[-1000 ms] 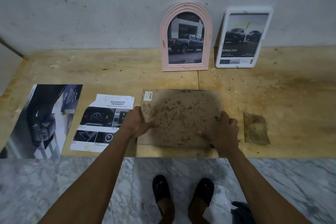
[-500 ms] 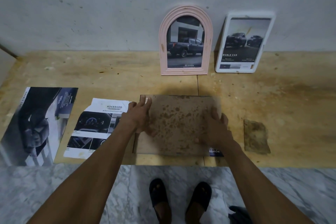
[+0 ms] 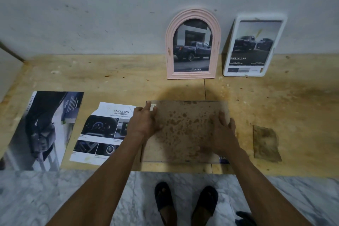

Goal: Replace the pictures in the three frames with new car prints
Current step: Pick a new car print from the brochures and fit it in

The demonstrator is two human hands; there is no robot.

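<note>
A brown stained backing board (image 3: 185, 130) lies flat on the wooden table (image 3: 113, 86), face down over a frame; a blue corner of a print (image 3: 224, 159) sticks out at its lower right. My left hand (image 3: 145, 123) rests on the board's upper left corner, fingers near a white sticker. My right hand (image 3: 222, 132) presses flat on the board's right side. A pink arched frame (image 3: 192, 46) and a white frame (image 3: 254, 46), each with a pickup truck print, lean on the wall behind.
Left of the board lie an "ADVANCED" dashboard print (image 3: 102, 132) and a large dark car print (image 3: 42, 128). A small brown stained piece (image 3: 266, 143) lies to the right. The table's front edge meets a marble floor (image 3: 55, 198) where my sandalled feet stand.
My left hand has slid up from the board's left edge to its upper left corner. My right hand shifted from the lower right corner up along the right side.
</note>
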